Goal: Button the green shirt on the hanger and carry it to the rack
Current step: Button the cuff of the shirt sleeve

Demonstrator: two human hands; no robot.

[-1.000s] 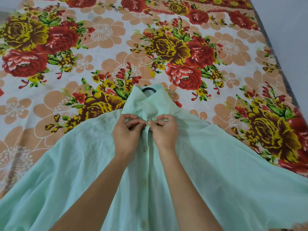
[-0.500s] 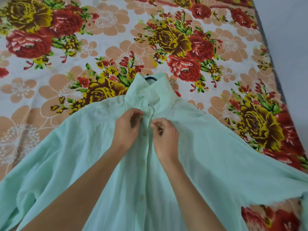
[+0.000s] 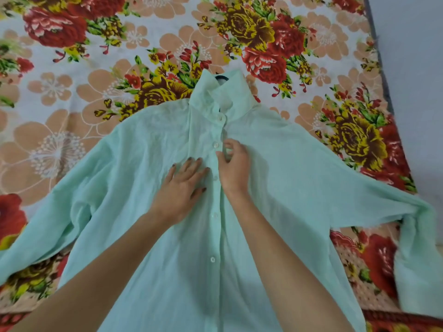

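The pale green shirt (image 3: 134, 168) lies front-up on the bed, sleeves spread to both sides. A black hanger hook (image 3: 221, 77) peeks out of the raised collar. White buttons run down the placket; the top two look fastened. My left hand (image 3: 183, 185) rests flat on the left front panel with its fingers straight. My right hand (image 3: 233, 166) sits just right of the placket, its curled fingers pinching the edge of the fabric below the second button.
A floral bedsheet (image 3: 72, 92) with red and yellow roses covers the bed under the shirt. The bed's right edge (image 3: 381, 75) borders a plain grey floor or wall. No rack is in view.
Both hands have moved down from the collar button to the placket below the second button. My left hand has let go and flattened on the fabric. The camera has pulled back.
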